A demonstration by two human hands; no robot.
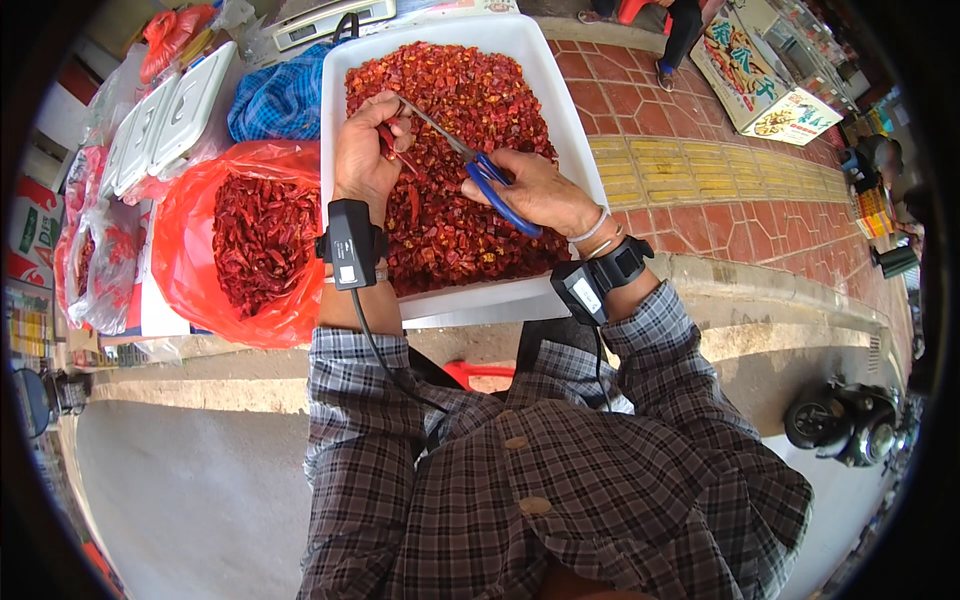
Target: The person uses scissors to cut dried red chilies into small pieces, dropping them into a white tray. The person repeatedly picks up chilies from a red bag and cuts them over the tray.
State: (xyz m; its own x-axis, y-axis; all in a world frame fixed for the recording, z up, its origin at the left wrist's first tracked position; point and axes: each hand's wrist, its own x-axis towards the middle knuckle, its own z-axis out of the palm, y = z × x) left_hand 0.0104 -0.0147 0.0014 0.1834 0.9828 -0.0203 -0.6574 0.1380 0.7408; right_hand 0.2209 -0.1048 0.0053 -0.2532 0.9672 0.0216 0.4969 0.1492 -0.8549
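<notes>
Blue-handled scissors [491,180] are in my right hand [547,189], their blades reaching up and left toward my left hand [371,146]. The blade tips end close by the left fingertips. Between the left fingers I hold dried red chillies [390,142]; how many is hidden by the hand. Both hands are above a white plastic tub [577,142], which holds a deep layer of cut red chilli pieces [465,82] with some yellow seeds. Left of the tub, a red plastic bag [184,240] gapes around whole dried chillies [262,240].
A blue checked cloth bundle [276,94] and a scale [330,26] lie behind the red bag. Lidded containers [187,109] stand at the far left. Beyond the tub are red paving [675,217], a printed carton [780,90] and a seated person's leg [679,41]. A scooter [844,424] stands at right.
</notes>
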